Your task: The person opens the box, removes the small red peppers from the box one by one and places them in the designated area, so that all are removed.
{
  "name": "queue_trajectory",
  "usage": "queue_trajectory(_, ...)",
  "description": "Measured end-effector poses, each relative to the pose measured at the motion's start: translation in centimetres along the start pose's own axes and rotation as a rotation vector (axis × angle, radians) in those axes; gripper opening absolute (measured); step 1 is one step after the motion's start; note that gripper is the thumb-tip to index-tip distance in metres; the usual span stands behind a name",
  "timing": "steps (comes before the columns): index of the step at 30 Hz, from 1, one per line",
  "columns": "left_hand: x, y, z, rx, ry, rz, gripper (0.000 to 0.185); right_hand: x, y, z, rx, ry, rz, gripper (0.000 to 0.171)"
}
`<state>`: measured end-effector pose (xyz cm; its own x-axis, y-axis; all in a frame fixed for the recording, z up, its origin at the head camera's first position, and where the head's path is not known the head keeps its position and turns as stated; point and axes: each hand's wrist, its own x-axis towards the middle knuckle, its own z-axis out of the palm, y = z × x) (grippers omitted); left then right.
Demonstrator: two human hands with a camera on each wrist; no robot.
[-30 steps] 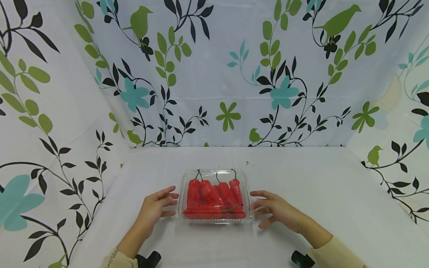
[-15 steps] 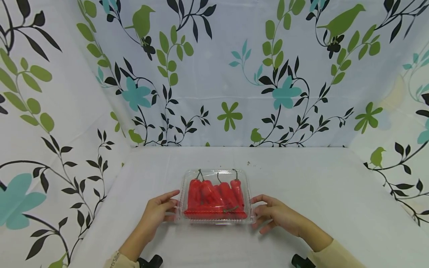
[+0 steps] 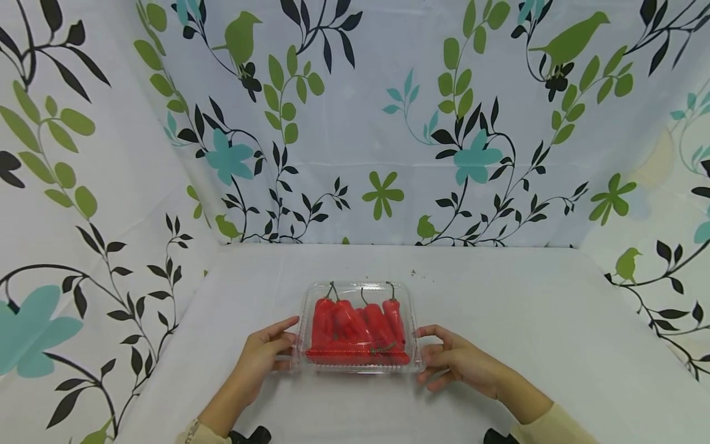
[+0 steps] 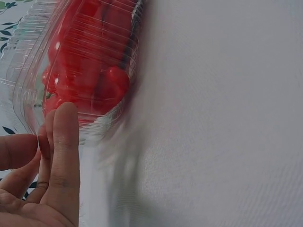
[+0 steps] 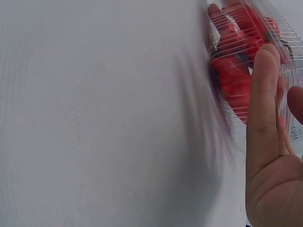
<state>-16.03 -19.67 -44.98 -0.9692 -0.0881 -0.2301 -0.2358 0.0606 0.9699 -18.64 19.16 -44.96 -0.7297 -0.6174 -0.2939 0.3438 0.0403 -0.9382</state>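
Observation:
A clear plastic clamshell box (image 3: 357,287) lies shut on the white table, with several red chili peppers (image 3: 355,327) inside, their stems pointing away from me. My left hand (image 3: 288,338) touches the box's left side, thumb near the top rim and fingers fairly straight along the wall. My right hand (image 3: 424,344) does the same on the right side. In the left wrist view the straight fingers (image 4: 64,142) lie against the clear box (image 4: 23,94). The right wrist view shows the fingers (image 5: 262,94) flat on the box's wall (image 5: 284,28).
The white table (image 3: 527,320) stretches wide on both sides and behind the box. Curtain walls printed with leaves and birds (image 3: 383,123) close it in at the back, left and right. A few dark specks (image 3: 413,272) lie behind the box.
Both hands have moved inward from a small gap to touch the box's sides. The box itself has stayed in place.

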Motion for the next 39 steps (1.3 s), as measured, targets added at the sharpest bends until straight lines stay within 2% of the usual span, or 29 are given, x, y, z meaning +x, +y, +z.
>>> queue_trajectory(6,-0.1,-0.1,0.0,-0.034,-0.015,-0.009,0.044,0.0,0.1,0.2,-0.009,-0.026,-0.026,0.059)
queue_trajectory(8,-0.1,-0.1,-0.2,-0.050,-0.048,-0.007,0.046,0.0,0.1,0.3,-0.031,-0.021,-0.033,0.058)
queue_trajectory(15,-0.1,-0.2,-1.5,-0.072,-0.269,0.004,0.056,0.2,0.4,0.6,-0.082,0.032,-0.040,0.058)
queue_trajectory(20,0.1,-0.4,-2.1,-0.105,-0.358,0.011,0.060,0.3,0.5,0.7,-0.112,0.052,-0.049,0.060)
queue_trajectory(29,0.3,-0.4,-2.5,-0.160,-0.399,0.021,0.065,0.7,0.8,0.9,-0.085,0.022,-0.124,0.062)
queue_trajectory(39,0.3,-0.9,-3.1,-0.207,-0.433,0.007,0.070,1.1,0.8,1.3,-0.037,0.052,-0.112,0.065)
